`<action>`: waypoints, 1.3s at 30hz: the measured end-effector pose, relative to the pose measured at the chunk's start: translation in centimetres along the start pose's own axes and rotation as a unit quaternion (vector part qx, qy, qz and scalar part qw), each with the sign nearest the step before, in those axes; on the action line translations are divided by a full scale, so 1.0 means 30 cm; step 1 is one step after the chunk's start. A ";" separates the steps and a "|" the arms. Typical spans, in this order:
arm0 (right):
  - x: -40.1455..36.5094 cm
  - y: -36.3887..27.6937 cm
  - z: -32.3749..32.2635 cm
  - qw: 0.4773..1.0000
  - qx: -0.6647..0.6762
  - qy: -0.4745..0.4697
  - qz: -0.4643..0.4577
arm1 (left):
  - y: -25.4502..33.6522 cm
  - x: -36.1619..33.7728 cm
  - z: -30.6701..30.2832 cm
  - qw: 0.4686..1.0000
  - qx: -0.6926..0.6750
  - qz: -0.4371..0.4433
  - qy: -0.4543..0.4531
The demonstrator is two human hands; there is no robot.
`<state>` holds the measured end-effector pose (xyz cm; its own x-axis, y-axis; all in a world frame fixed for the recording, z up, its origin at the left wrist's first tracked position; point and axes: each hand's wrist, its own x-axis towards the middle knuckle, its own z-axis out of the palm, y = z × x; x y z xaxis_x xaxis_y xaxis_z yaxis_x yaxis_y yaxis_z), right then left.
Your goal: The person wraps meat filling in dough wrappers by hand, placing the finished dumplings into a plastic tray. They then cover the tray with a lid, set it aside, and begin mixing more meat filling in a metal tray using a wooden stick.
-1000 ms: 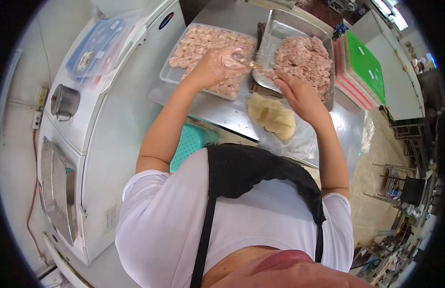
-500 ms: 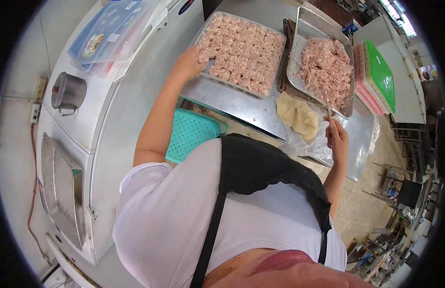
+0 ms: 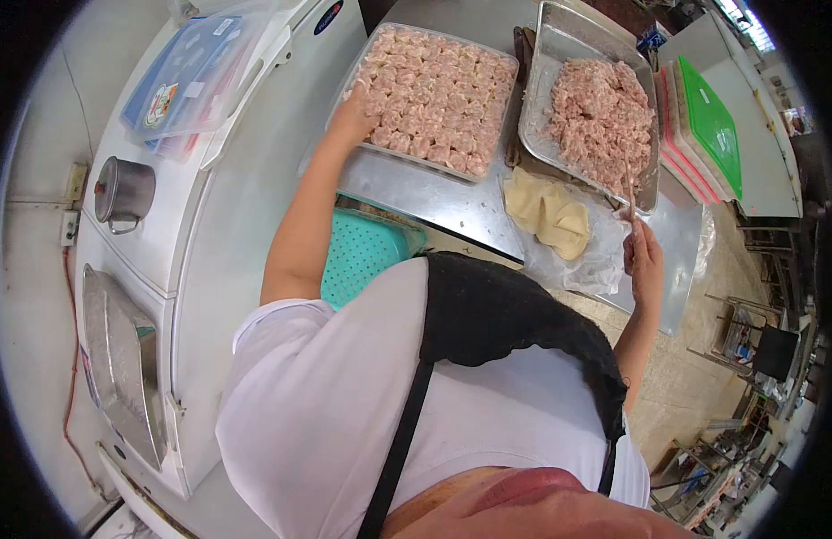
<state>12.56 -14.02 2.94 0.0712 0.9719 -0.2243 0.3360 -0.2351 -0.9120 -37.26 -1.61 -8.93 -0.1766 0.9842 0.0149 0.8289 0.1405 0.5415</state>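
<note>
My left hand is at the near-left edge of a clear plastic container, with its fingers curled around a meat-filled dumpling in the outer row. Rows of similar open-topped dumplings fill the container closely. My right hand is closed around the lower end of a thin, spatula-like stick. Its far end reaches the ground meat in a deep metal tray. Left of this hand, round yellowish dough wrappers lie on a plastic sheet.
Stacked containers with a green lid stand right of the meat tray. A turquoise perforated basket sits below the metal table. On the white freezer at left are a metal pot, plastic lids and a metal pan.
My left hand has brought the dumpling into the gap at the container's left side, and the gap no longer shows. The stick in my right hand now points more upright against the meat.
</note>
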 end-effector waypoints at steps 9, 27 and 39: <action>0.338 -0.007 -0.241 0.845 -0.388 -0.096 -0.356 | -0.158 0.101 0.117 0.998 0.016 0.054 0.039; 0.525 -0.051 -0.348 0.705 -0.600 -0.091 -0.365 | 0.071 0.041 0.078 0.971 0.187 -0.089 0.119; 0.620 0.048 -0.309 0.690 -0.596 -0.196 -0.363 | 1.032 -0.532 0.461 0.962 -0.126 0.225 -0.087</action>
<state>23.07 3.82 0.63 -0.7017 0.6974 -0.1454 0.6997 0.7131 0.0435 -1.45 -11.49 -4.02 0.2801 0.9453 0.1673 0.6423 -0.3140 0.6992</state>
